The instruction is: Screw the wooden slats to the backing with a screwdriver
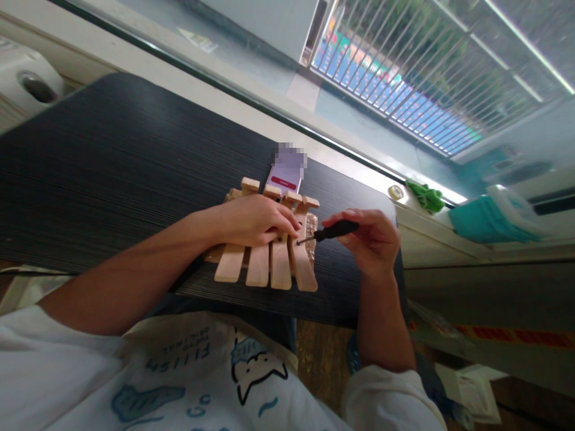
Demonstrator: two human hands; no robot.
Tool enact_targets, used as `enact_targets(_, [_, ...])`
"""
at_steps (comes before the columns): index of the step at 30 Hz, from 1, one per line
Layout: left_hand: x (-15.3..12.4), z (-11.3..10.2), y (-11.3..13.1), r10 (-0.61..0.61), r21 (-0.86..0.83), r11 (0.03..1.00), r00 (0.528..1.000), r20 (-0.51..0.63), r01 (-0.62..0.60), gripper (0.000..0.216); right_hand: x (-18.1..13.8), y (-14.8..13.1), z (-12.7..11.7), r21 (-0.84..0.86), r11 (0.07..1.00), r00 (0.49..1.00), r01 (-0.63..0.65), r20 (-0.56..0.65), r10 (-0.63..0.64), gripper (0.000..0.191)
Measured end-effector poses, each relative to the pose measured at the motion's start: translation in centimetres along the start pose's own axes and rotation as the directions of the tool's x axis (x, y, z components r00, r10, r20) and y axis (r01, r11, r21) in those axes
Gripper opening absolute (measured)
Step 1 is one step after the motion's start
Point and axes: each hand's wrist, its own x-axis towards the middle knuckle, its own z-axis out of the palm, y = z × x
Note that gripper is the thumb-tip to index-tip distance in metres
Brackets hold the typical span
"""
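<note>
A small wooden assembly [269,263] of several pale slats lies on the dark table [112,167] near its front right corner. My left hand [254,218] lies across the slats, fingers curled and pressing them down. My right hand [371,239] is closed round a small black-handled screwdriver [332,230]. Its metal tip touches the rightmost slat at the side. Part of the assembly is hidden under my left hand.
A phone [285,173] with a lit screen lies just behind the slats. Beyond the table runs a window sill with a green cloth [426,196] and teal items [485,218]. A white object [27,78] sits far left. Papers [467,389] lie on the floor.
</note>
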Motion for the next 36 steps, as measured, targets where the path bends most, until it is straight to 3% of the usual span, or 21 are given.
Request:
enact_targets(8, [0.0,0.1,-0.1,0.008,0.003,1.000,1.000,-0.006,-0.008,0.044,0.6,0.2,0.6,-0.046,0.996,0.992,0.074,-0.098,-0.078,0.032])
enact_targets(20, [0.0,0.1,-0.1,0.010,0.014,1.000,1.000,-0.011,-0.009,0.042,0.4,0.1,1.5,-0.280,0.953,0.976,0.117,-0.145,-0.163,0.033])
enact_targets(25, [0.0,0.0,0.0,0.000,0.009,1.000,1.000,0.002,0.000,0.044,0.5,0.3,1.6,-0.293,0.943,0.964,0.158,-0.160,-0.211,0.035])
enact_targets(31, [0.0,0.0,0.0,0.002,0.006,1.000,1.000,-0.007,-0.002,0.044,0.1,0.8,1.2,-0.295,0.947,0.972,0.125,-0.153,-0.176,0.033])
enact_targets(36, [0.1,0.0,-0.1,0.006,0.003,1.000,1.000,-0.010,-0.006,0.043,-0.3,0.7,0.7,-0.195,0.978,0.996,0.078,-0.031,-0.086,0.031])
